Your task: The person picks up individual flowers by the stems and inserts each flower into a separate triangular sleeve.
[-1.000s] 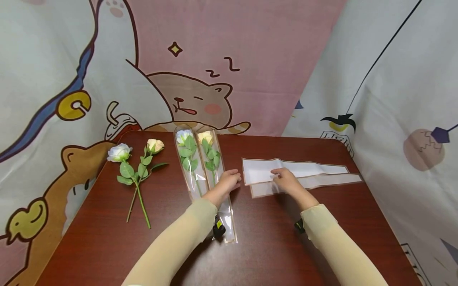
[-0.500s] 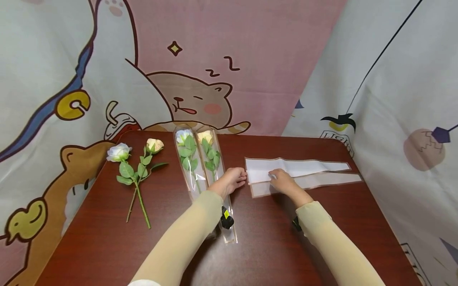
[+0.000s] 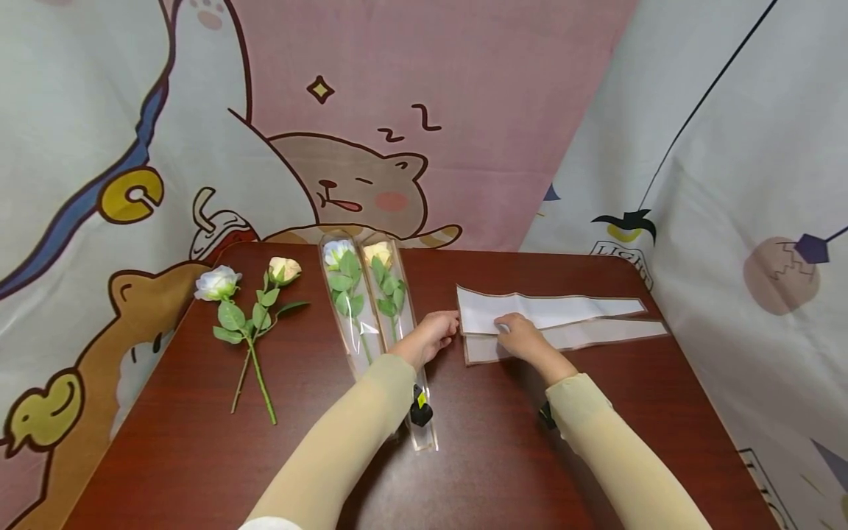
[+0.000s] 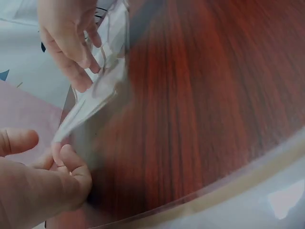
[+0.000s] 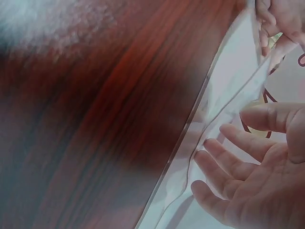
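Two long flat flower sleeves, white with brown edging, lie overlapping on the right of the table in the head view. My left hand (image 3: 432,337) pinches the left end of the upper sleeve (image 3: 563,310), which stands a little raised. In the right wrist view that left hand (image 5: 276,24) shows at the sleeve's far end. My right hand (image 5: 257,171) lies along the same sleeve with fairly straight fingers, fingertips right at its surface. The lower sleeve (image 3: 596,335) shows below it, partly covered by the right hand (image 3: 523,338) in the head view.
Two clear sleeves, holding a blue-white rose (image 3: 339,254) and a yellow rose (image 3: 379,255), lie under and beside my left forearm. A loose pale blue rose (image 3: 218,283) and cream rose (image 3: 283,269) lie crossed at the left. A cartoon-printed cloth (image 3: 503,110) hangs behind the table (image 3: 490,471).
My left hand has moved right to the upper sleeve's end and taken hold of it. That end has shifted slightly right and lifted. My right hand has slid a little left.
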